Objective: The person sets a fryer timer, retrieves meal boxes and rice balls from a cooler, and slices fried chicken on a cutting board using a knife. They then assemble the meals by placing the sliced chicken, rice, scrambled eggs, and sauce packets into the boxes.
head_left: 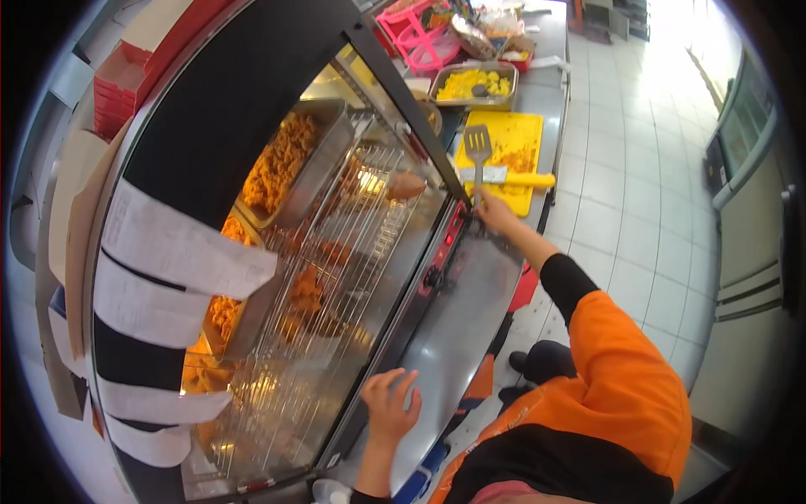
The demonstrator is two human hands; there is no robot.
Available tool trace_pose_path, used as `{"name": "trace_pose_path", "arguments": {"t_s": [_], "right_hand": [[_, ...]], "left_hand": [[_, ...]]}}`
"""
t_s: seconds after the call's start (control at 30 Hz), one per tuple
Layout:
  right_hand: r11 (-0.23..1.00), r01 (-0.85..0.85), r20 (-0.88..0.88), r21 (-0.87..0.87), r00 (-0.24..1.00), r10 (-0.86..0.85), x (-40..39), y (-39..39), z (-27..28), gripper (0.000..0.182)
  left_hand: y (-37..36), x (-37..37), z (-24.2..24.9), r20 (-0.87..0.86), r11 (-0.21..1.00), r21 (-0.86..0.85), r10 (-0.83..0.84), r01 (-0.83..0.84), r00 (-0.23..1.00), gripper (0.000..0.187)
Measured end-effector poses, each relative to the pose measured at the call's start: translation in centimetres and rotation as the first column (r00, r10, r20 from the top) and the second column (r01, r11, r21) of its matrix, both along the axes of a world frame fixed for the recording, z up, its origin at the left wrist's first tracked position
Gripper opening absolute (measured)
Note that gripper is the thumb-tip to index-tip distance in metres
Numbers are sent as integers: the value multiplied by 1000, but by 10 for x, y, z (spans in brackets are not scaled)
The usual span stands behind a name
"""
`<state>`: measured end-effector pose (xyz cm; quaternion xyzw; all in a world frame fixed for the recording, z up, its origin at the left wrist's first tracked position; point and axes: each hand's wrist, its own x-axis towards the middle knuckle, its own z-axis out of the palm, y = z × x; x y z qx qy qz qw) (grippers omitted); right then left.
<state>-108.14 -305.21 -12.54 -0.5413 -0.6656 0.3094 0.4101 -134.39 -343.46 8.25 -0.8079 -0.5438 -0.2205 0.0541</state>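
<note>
My right hand (pixel 497 212) is closed around the handle of a slotted turner (pixel 477 144), whose head is over a yellow cutting board (pixel 522 134). Across the board lies a broad knife with a yellow handle (pixel 531 180), close to that hand. Brown crumbs are scattered on the board. My left hand (pixel 389 407) is raised in front of the glass food warmer (pixel 353 420), fingers apart and holding nothing. Behind the glass, pieces of fried food (pixel 307 290) rest on a wire rack (pixel 369 239).
Inside the warmer stand metal trays of orange-brown food (pixel 281 164). Paper slips (pixel 180 239) hang on its top. Beyond the board are a metal tray of yellow pieces (pixel 474 84) and a pink basket (pixel 424 38). Tiled floor (pixel 621 185) runs along the right.
</note>
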Motion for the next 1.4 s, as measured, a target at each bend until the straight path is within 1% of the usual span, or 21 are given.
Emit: {"name": "trace_pose_path", "arguments": {"t_s": [0.03,0.1,0.17,0.27,0.33,0.4,0.47,0.57,0.63,0.7,0.77,0.87,0.93,0.97,1.07,1.13,1.23,1.27,1.33,1.37,1.4], "right_hand": [[1000,-16,16,-18,1000,16,-4,7,-5,45],[999,-21,64,-47,998,24,-4,16,-9,43],[998,5,109,-65,994,3,-1,21,-7,41],[919,-124,25,-374,989,144,19,27,29,36],[997,-75,39,30,997,74,23,35,6,34],[979,-118,-204,-168,975,82,40,32,34,30],[963,-233,-284,-138,941,187,54,44,23,29],[953,-304,66,1,951,303,64,63,47,27],[856,-502,185,-120,836,516,72,76,39,27],[741,-657,182,-140,719,671,79,90,51,29],[745,-609,184,-273,727,662,77,98,56,29],[737,-569,217,-366,718,662,72,97,31,31],[757,-505,226,-414,749,623,90,110,80,31],[806,-454,182,-379,818,546,96,115,83,27],[679,-596,-135,-429,786,604,148,153,139,22],[739,-633,68,-230,747,661,153,175,147,18],[722,-676,158,-147,705,692,124,216,172,19],[716,-692,186,-89,695,695,103,234,159,20],[742,-631,327,-227,668,669,59,263,143,23],[797,-595,353,-105,727,589,63,260,152,28],[839,-543,363,11,784,503,71,251,165,34]], "left_hand": [[6,4,-40,139,987,-152,80,-58,987,26],[4,36,-116,587,898,-437,324,-47,742,29],[21,96,-130,692,857,-516,416,0,590,31],[84,166,-117,739,912,-400,379,-90,558,26],[126,181,-126,687,913,-400,353,-74,635,24],[182,198,-131,704,903,-430,350,-21,618,24],[230,213,-125,764,861,-503,402,77,505,26],[300,230,-102,718,882,-464,320,82,618,23],[346,241,-82,650,902,-432,290,27,702,23],[389,251,-62,573,920,-387,288,-56,768,26],[420,254,-68,491,907,-381,363,-180,792,34],[442,240,-101,400,824,-472,517,-314,757,45],[458,228,-122,400,796,-452,584,-403,706,45],[465,224,-129,484,786,-470,610,-403,627,41],[473,207,-161,485,676,-641,724,-364,491,41],[470,214,-173,369,677,-591,710,-438,600,40],[467,237,-160,221,743,-419,642,-522,734,30],[464,245,-152,323,783,-416,602,-462,730,27],[457,257,-123,503,861,-381,499,-337,705,22],[453,266,-110,491,906,-286,417,-311,765,18],[438,274,-95,537,913,-336,388,-233,749,18]]}}
